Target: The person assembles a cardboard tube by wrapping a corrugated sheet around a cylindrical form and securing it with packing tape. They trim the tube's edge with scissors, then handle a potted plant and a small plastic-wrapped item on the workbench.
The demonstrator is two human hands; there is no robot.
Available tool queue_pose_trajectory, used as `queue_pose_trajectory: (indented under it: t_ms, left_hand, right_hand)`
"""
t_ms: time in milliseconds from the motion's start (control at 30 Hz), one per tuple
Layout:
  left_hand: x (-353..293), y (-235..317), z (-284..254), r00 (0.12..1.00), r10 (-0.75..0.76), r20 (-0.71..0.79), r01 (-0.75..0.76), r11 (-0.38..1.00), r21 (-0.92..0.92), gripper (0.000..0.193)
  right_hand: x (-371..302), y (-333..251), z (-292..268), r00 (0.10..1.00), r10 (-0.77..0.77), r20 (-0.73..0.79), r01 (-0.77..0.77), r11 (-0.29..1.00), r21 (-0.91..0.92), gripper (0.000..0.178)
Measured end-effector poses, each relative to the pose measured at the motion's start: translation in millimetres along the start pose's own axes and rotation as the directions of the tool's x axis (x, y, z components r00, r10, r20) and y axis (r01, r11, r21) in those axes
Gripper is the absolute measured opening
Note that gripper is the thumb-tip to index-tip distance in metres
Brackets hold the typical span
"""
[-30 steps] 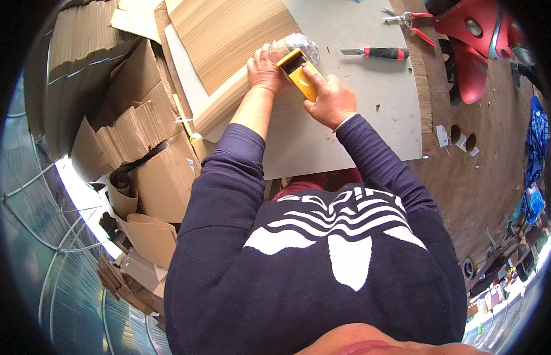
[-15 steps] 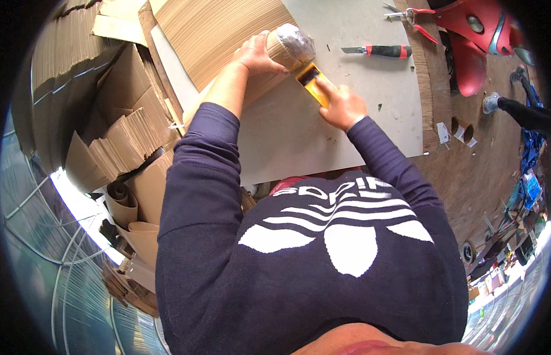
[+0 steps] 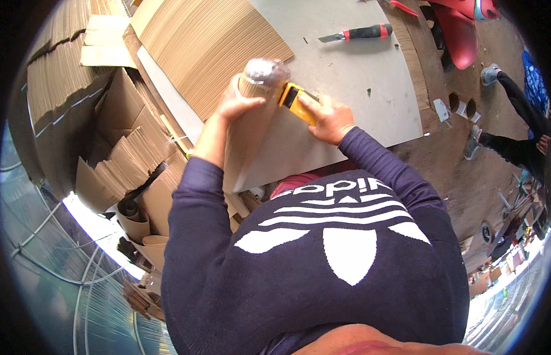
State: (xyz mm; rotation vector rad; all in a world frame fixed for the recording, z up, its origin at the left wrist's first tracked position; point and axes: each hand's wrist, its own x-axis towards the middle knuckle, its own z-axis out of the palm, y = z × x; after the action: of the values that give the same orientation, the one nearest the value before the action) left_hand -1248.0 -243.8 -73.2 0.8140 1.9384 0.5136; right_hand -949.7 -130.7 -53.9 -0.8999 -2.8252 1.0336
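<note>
- The long brown bundle (image 3: 246,133) is slanting over the left part of the counter (image 3: 376,89), blur hiding its exact make; clear plastic (image 3: 266,72) is capping its far end.
- The left hand (image 3: 235,103) is curling half-open fingers around it below the plastic, thumb spread, probably for steadiness.
- The right hand (image 3: 333,120) is wrapping its fingers firmly round a yellow hand tool (image 3: 301,110), apparently guiding its head beside the bundle.
- A utility knife (image 3: 367,32) is lying handle rightward, seemingly for easy reach.

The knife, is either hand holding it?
No, the knife lies on the pale board, apart from the left hand and the right hand.
</note>
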Motion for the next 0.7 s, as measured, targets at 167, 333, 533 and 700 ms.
queue_pose_trajectory:
  t_ms: [167, 333, 533, 700]
  left_hand:
    - [-72, -17, 8, 0.982, -0.134, -0.136, 0.138, 0.990, 0.017, 0.103]
    - [-101, -13, 26, 0.980, -0.131, -0.150, 0.142, 0.988, 0.067, 0.104]
    - [-94, -23, 61, 0.980, -0.135, -0.147, 0.136, 0.991, -0.006, 0.104]
    - [-122, -4, 109, 0.872, 0.011, -0.489, 0.230, 0.873, 0.430, 0.105]
  right_hand:
    - [-25, -11, 24, 0.992, -0.121, 0.037, 0.115, 0.983, 0.140, 0.078]
    - [-52, -7, 23, 0.987, -0.155, 0.041, 0.144, 0.968, 0.208, 0.078]
    - [-65, 6, 19, 0.992, -0.099, 0.076, 0.088, 0.987, 0.135, 0.074]
    - [-46, -8, 27, 0.984, -0.101, 0.147, 0.084, 0.989, 0.118, 0.064]
